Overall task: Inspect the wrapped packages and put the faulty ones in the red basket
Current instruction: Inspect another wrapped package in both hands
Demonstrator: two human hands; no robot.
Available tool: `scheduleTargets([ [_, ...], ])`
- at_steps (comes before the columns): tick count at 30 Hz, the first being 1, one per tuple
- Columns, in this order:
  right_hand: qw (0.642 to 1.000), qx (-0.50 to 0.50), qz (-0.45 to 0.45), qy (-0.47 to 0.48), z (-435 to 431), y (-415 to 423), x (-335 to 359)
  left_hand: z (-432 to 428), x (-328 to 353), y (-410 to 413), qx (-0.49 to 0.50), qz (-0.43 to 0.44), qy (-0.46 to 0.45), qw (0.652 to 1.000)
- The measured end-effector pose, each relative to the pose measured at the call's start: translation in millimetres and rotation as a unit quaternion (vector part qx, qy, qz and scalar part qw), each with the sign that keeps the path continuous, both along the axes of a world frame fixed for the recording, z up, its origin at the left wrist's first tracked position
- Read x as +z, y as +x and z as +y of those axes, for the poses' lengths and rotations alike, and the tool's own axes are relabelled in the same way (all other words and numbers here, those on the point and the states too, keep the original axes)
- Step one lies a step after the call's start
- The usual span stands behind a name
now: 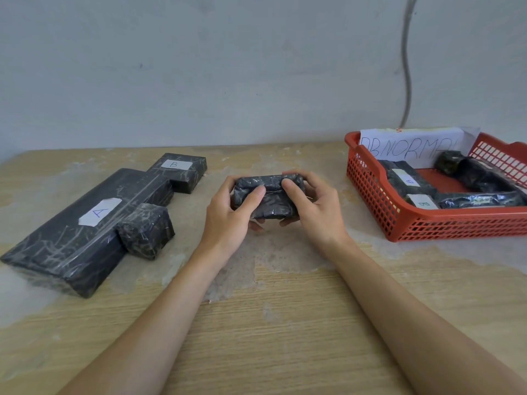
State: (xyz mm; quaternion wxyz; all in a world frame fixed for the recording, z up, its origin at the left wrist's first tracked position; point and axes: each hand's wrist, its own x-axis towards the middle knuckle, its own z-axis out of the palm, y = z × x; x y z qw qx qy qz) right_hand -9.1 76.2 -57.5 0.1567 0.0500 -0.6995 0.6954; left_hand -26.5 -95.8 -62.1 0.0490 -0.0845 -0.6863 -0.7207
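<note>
A small black-wrapped package (266,196), its glossy film creased and streaked with tape, is held just above the centre of the tabletop (271,323), the grip of the left hand (228,212) and right hand (310,208) clamped on its two ends, thumbs pressing its top. At 9 o'clock lie a long package labelled A (82,226), a small unlabelled package (147,230) and a package labelled B (181,171). At 3 o'clock the red basket (393,215) holds several wrapped packages (410,182) and a handwritten paper sign (413,145).
</note>
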Motion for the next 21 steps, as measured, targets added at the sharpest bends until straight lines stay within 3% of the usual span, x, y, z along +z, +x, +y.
scheduleTargets([
  [7, 0.999, 0.044, -0.013, 0.004, -3, -1, -2, -5, -2, -2, 0.033, 0.020, -0.050, 0.998],
  [13, 0.999, 0.023, -0.012, -0.021, -1, 0, 0, -1, 1, 1, 0.017, 0.008, -0.020, 1.000],
  [17, 1.000, -0.013, -0.006, -0.018, -1, -2, -1, -5, 1, 3, -0.005, 0.034, -0.093, 0.995],
  [21, 0.998, -0.021, -0.025, -0.050, -2, 1, 3, -6, 2, 6, -0.048, 0.087, -0.092, 0.991],
])
